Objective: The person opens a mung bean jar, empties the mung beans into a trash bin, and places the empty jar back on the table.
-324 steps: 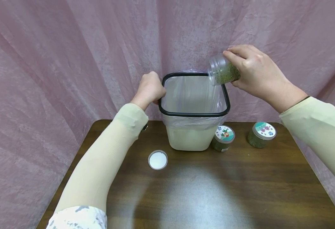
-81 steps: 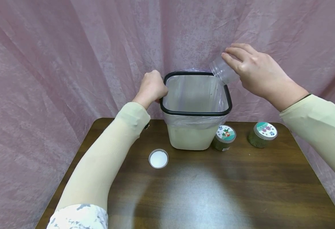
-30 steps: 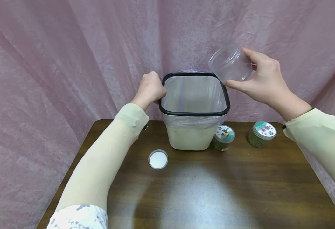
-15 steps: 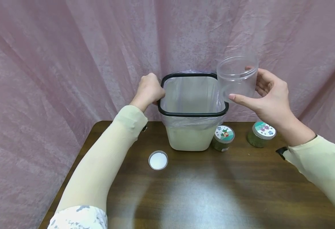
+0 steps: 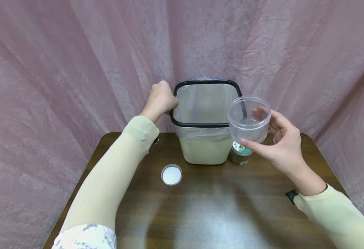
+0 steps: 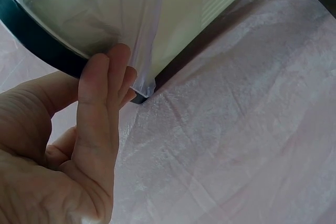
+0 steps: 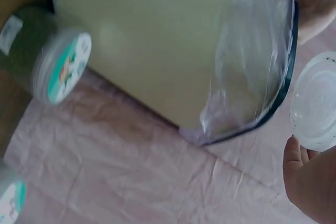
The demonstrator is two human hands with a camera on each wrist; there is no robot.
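Observation:
My left hand (image 5: 160, 99) grips the left side of the black rim of a cream, square waste bin (image 5: 203, 150). In the left wrist view its fingers (image 6: 94, 103) lie along the bin's outside, just under the rim (image 6: 39, 40). A thin clear liner is folded over the bin's edge. Thumb and fingers of my right hand (image 5: 282, 145) hold a clear plastic jar (image 5: 242, 133), upright with its mouth up, at the bin's front right corner. The jar has no lid on; a few dark specks cling to its base (image 7: 317, 100).
A round lid (image 5: 171, 174) lies white side up on the brown table (image 5: 200, 211). A lidded jar (image 5: 239, 158) of green stuff stands against the bin's right side, partly covered by the held jar. Another lidded jar (image 7: 9, 203) shows in the right wrist view. Pink curtain hangs behind.
Green granules in the tipped jar earlier are gone from it. My right hand has turned the jar upright and lowered it towards me. My left hand stays on the rim.

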